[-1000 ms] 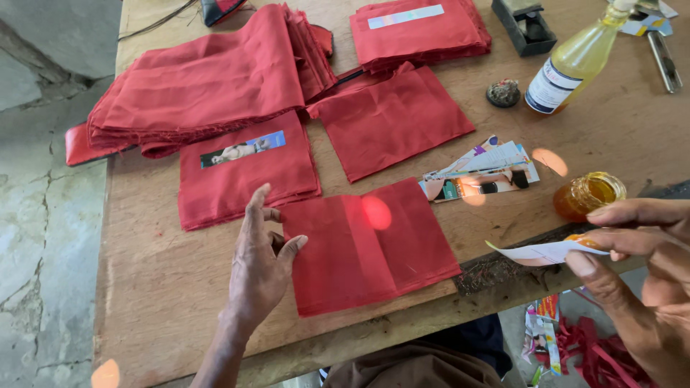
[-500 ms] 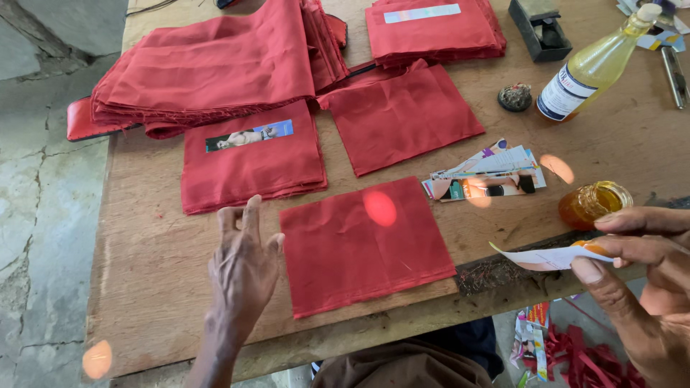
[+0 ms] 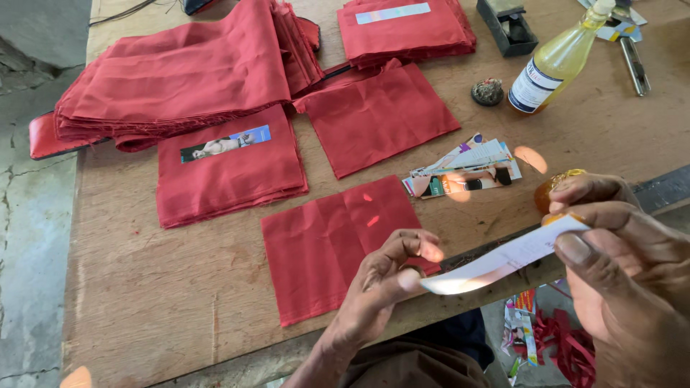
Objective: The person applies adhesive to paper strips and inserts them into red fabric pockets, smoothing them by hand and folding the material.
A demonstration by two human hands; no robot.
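Fingers of left hand [image 3: 384,287] and right hand [image 3: 618,266] pinched on opposite ends of white paper strip [image 3: 503,257], held above table edge [image 3: 180,316], just beside red cloth square [image 3: 338,244].

Worn wooden table [image 3: 144,287]. Red cloth square [image 3: 338,244] at centre; second square [image 3: 377,115] at 12 o'clock; labelled cloth stack [image 3: 226,169] at 10; folded cloth pile [image 3: 180,72] at 11; card stack [image 3: 467,169] at 2; bottle [image 3: 557,61] at 1.
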